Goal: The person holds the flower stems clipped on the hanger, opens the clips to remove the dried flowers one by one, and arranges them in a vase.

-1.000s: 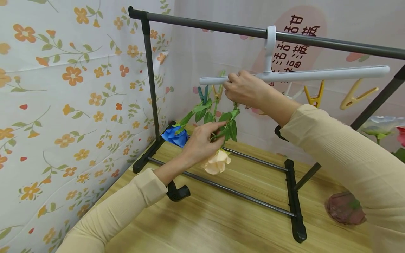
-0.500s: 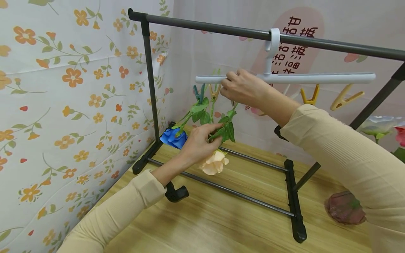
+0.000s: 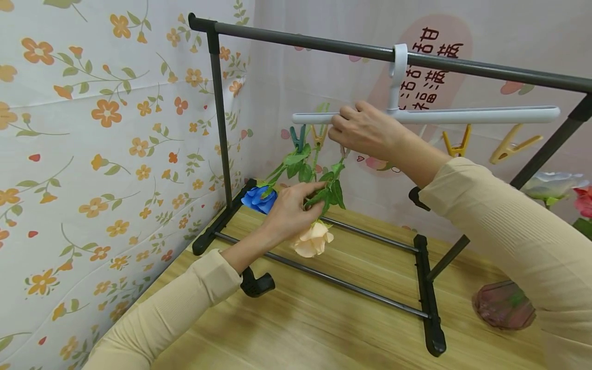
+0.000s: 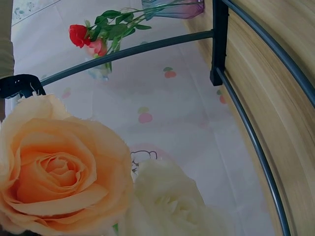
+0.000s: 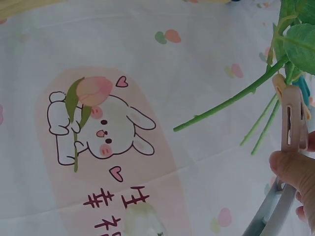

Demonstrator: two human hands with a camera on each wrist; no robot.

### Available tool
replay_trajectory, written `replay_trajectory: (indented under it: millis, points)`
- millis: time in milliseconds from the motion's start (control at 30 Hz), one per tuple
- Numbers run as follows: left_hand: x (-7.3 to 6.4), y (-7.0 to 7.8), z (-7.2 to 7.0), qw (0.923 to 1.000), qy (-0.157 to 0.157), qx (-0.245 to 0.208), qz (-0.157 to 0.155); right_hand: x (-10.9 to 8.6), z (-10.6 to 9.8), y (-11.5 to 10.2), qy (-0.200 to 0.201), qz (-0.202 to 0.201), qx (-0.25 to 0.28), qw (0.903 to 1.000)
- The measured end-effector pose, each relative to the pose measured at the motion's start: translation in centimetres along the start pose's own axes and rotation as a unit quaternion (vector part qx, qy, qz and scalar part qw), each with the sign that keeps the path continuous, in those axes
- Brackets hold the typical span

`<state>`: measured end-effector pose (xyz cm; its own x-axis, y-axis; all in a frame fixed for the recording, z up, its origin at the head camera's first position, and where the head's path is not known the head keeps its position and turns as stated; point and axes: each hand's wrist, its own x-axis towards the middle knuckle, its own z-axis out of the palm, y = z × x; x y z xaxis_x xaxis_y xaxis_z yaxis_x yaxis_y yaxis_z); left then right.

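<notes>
My left hand (image 3: 293, 210) pinches the leafy green stem of a rose. Below its fingers hangs a peach-cream rose (image 3: 313, 239). Up close in the left wrist view are a peach rose (image 4: 61, 164) and a pale white rose (image 4: 170, 201); which one belongs to the pinched stem, I cannot tell. At the white hanger (image 3: 481, 116), my right hand (image 3: 365, 128) pinches a pinkish clothespin (image 5: 294, 120). A cut stem (image 5: 221, 103) runs close by its tip; whether it lies between the jaws is unclear. A blue rose (image 3: 260, 199) hangs near a teal clothespin (image 3: 298, 139) and a beige clothespin (image 3: 318, 135).
The hanger hooks over a dark metal rack bar (image 3: 305, 41). Further right hang a yellow clothespin (image 3: 457, 143) and a pale yellow clothespin (image 3: 513, 144). A pink glass vase (image 3: 503, 306) stands on the wooden table (image 3: 342, 334), with a red rose (image 4: 78, 35) among its flowers.
The hanger has swayed and its bar now lies more level than a second ago. My right hand has shifted slightly with it. My left hand keeps its hold on the stem, almost unmoved.
</notes>
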<state>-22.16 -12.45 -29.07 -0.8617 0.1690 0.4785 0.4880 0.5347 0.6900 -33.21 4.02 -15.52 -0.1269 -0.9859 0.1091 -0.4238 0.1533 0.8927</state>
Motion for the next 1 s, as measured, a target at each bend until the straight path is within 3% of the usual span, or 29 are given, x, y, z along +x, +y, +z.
replay_trajectory:
  millis: [1000]
  points:
    - [-0.17, -0.25, 0.14, 0.9999, 0.004, 0.005, 0.012, -0.94, 0.31, -0.15, 0.019, 0.002, -0.004, 0.9998]
